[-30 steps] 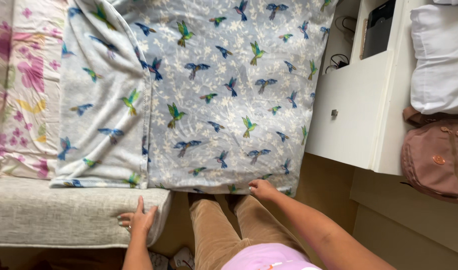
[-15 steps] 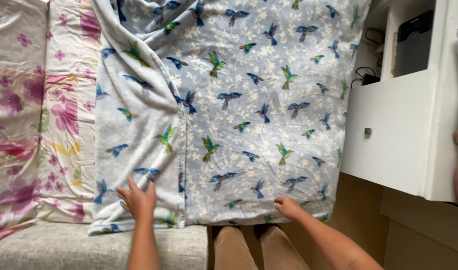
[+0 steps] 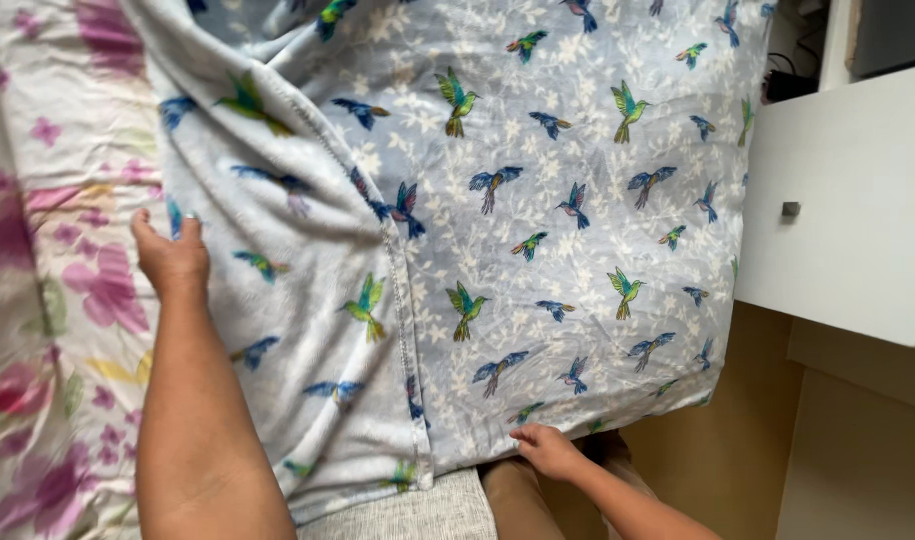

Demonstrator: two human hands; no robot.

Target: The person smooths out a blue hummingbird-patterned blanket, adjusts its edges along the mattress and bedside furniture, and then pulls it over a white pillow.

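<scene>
Near edge: right hand (image 3: 549, 450) low, at the bottom hem of the bird-print blanket (image 3: 537, 230), fingers curled onto the hem; forearm comes in from bottom right. Looks like a pinch on the fabric edge, but whether the fingers fully close on it can't be told from this angle. Below it, knees in tan trousers (image 3: 517, 495) and a strip of grey mattress edge (image 3: 417, 510).

Left hand (image 3: 172, 255) farther up, arm stretched out long from the bottom of view, palm down, fingers wrapped over the blanket's left edge, gripping it. The hands are well apart, one on each side of a folded-over flap.

Blanket: light blue, white leaf pattern, blue and green hummingbirds, stitched hem running down the middle where the flap overlaps. It lies spread on the bed, covering most of it up to the far edge of view.

Left of it: floral sheet (image 3: 47, 300), white with pink and purple flowers, touching the blanket's edge.

Right, beside bed: white cabinet (image 3: 847, 200) with small square grey knob (image 3: 790, 209); dark open shelf above, contents unclear.
</scene>
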